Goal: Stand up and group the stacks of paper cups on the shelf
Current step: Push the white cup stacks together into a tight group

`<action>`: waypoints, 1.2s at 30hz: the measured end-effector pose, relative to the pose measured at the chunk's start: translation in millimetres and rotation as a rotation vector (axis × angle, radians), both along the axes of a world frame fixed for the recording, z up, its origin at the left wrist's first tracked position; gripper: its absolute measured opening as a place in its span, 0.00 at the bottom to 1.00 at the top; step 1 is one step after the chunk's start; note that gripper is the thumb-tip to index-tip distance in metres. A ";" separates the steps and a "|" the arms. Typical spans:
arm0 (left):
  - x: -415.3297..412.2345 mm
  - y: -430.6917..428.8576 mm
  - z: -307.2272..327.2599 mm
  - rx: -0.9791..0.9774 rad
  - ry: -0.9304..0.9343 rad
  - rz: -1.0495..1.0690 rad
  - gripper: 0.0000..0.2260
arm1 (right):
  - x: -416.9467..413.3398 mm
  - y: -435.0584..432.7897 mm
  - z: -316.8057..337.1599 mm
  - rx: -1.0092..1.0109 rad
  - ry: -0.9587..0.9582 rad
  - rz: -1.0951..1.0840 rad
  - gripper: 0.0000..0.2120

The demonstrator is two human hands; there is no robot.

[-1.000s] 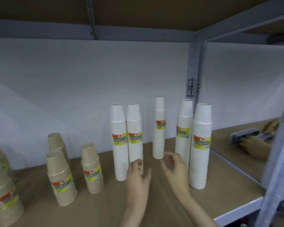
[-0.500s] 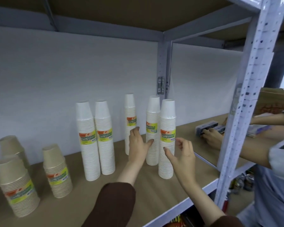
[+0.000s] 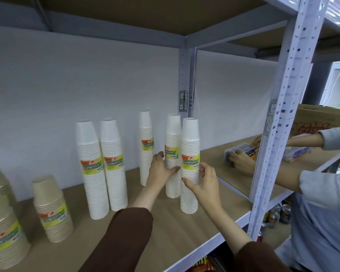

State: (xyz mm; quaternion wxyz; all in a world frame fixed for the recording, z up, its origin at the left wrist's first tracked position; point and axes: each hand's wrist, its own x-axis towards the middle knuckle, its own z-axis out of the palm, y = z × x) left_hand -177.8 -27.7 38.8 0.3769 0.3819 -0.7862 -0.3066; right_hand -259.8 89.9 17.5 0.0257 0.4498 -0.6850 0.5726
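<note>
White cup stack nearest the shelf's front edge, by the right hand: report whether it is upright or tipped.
Upright. The white cup stack stands base-down on the shelf, its column vertical, with the right hand cupped around its middle.

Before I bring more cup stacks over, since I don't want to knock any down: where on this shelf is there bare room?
Bare board lies along the front edge of the shelf, and between the brown stack and the paired white stacks. It is crowded at the right, where the left hand and right hand work at the three white stacks.
</note>
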 end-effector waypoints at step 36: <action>180.3 51.8 -26.6 -0.142 0.327 0.638 0.22 | 141.9 -51.6 0.3 -0.023 -0.188 0.325 0.23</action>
